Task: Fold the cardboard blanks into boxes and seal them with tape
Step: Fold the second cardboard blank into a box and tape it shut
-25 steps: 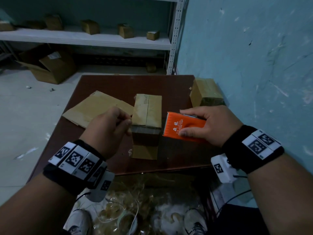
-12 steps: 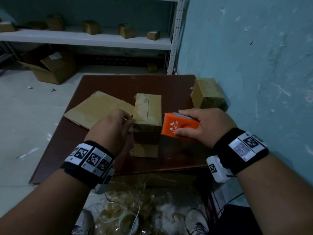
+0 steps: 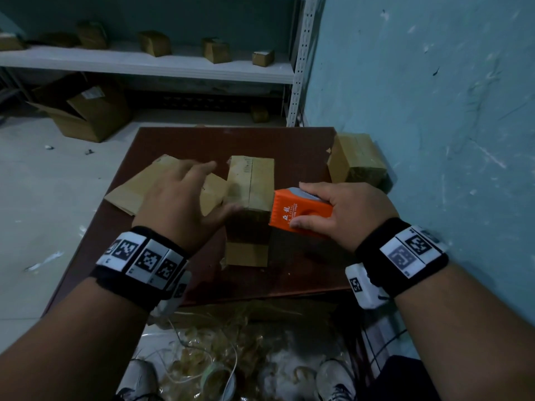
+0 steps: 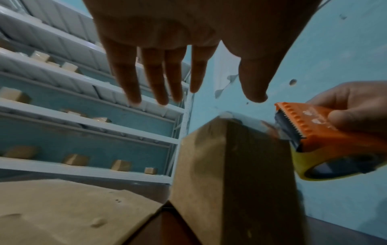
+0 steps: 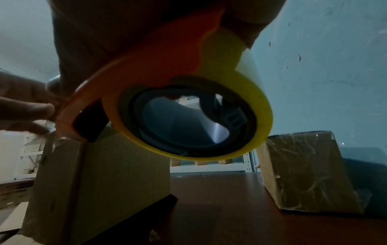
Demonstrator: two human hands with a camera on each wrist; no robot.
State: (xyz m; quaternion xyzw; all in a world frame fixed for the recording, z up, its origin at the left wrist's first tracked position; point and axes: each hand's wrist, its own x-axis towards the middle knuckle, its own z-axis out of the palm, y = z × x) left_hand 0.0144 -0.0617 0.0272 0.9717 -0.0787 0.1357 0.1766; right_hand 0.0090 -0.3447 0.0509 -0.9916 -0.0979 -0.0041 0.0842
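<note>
A folded cardboard box (image 3: 250,186) stands upright in the middle of the brown table (image 3: 292,146). My left hand (image 3: 188,195) hovers at its left side with fingers spread and straight, the thumb at the box's near left corner. The left wrist view shows the same open hand (image 4: 188,79) above the box (image 4: 209,165). My right hand (image 3: 350,209) grips an orange tape dispenser (image 3: 301,211) against the box's right upper edge. A clear tape strip (image 4: 251,122) runs from the box top to the dispenser's toothed blade (image 4: 293,126). The yellow tape roll (image 5: 247,79) fills the right wrist view.
Flat cardboard blanks (image 3: 153,183) lie on the table left of the box. A taped box (image 3: 357,159) sits at the table's right edge by the blue wall. White shelves (image 3: 162,63) behind hold several small boxes. Tape scraps (image 3: 220,357) litter the floor by my feet.
My left hand, curled at the box's near left corner before, has opened and spread its fingers. The right hand has brought the dispenser left against the box.
</note>
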